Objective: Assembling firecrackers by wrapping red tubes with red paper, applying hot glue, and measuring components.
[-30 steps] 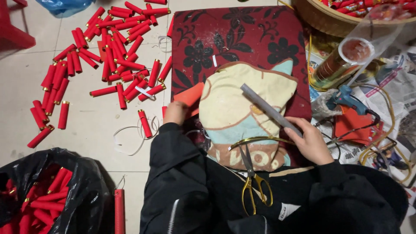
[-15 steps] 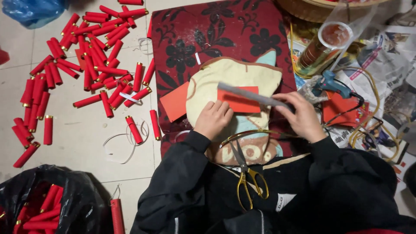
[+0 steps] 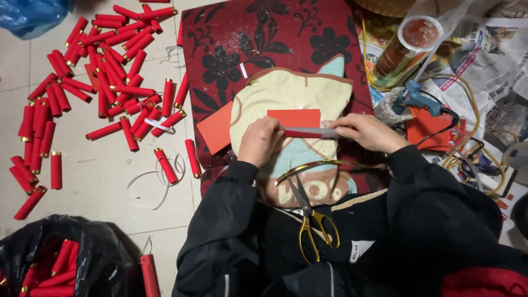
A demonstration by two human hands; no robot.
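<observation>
Left hand (image 3: 259,140) and right hand (image 3: 367,132) now gripping rod (image 3: 311,132) level, rolling red paper (image 3: 294,117)

Pale tiled floor (image 3: 104,181) under a dark red flowered mat (image 3: 258,44), with newspaper (image 3: 489,60) spread beside it.

To my right stood a clear plastic tub (image 3: 410,47) with a round white rim, coppery inside. A small white label (image 3: 361,250) with dark print sat on my black jacket (image 3: 236,242), near my lap.
</observation>
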